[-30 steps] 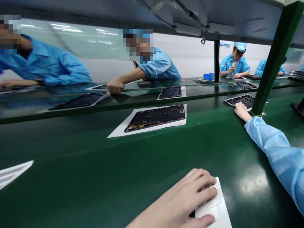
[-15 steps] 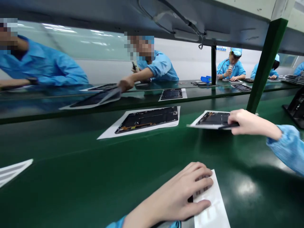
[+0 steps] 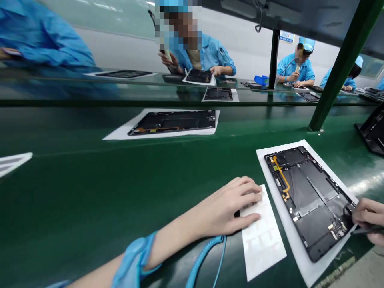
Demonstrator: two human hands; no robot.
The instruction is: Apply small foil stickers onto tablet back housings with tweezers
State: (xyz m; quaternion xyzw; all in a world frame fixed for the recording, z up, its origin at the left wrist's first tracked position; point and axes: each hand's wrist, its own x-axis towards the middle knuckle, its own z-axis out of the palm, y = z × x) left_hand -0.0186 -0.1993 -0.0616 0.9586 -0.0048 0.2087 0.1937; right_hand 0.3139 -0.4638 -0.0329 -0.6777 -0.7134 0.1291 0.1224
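My left hand [image 3: 231, 208] lies on the green belt with its fingers stretched flat over the top of a white label sheet [image 3: 262, 240]. A blue wrist strap with a coiled cord [image 3: 204, 256] is on that arm. Right of the sheet lies an opened black tablet shell [image 3: 309, 196] with an orange flex cable, resting on white paper [image 3: 270, 168]. My right hand [image 3: 369, 220] is at the shell's near right corner, fingers pinched on the shell and paper edge together with a thin dark tool.
Another open shell on paper [image 3: 171, 122] lies further back on the belt, with more on the far shelf [image 3: 217, 94]. Workers in blue coats sit opposite. A green post [image 3: 339, 72] stands at right, a dark stand [image 3: 372, 132] beside it. A striped sheet [image 3: 12, 162] is at left.
My right hand has carried the tablet shell on its paper from the back right of the belt and set it down beside the label sheet. My left hand stayed on the sheet.
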